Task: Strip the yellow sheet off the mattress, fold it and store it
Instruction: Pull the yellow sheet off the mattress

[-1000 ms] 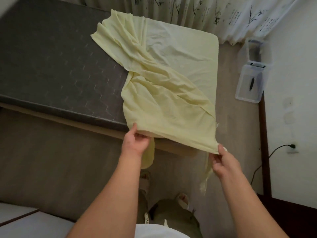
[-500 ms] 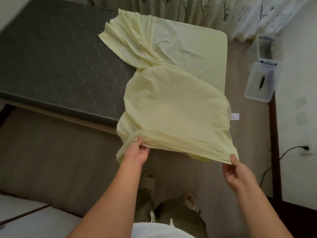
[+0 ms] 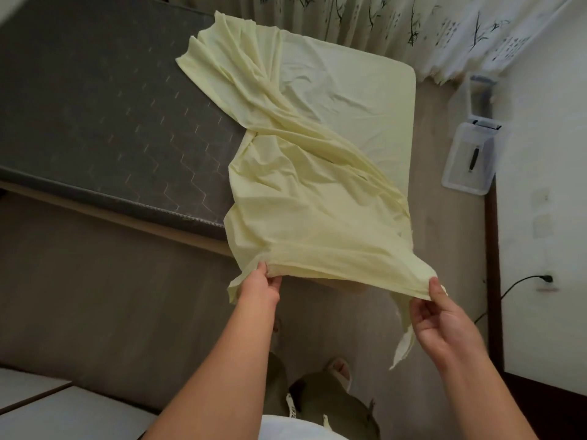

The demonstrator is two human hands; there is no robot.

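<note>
On the left, the dark grey mattress lies bare, and the yellow sheet is bunched in a twisted fold across its right part — its far corner still covered. My left hand pinches the sheet's near edge off the bed's side, and my right hand pinches the other end of that edge — thumb on top, fabric trailing below.

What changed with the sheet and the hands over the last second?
The sheet billowed up half a second ago and has settled back into diagonal folds. Both hands kept their grip on its near edge: left hand and right hand, the edge held taut between them. The far part is still on the mattress, and the plastic bin has not moved.
</note>
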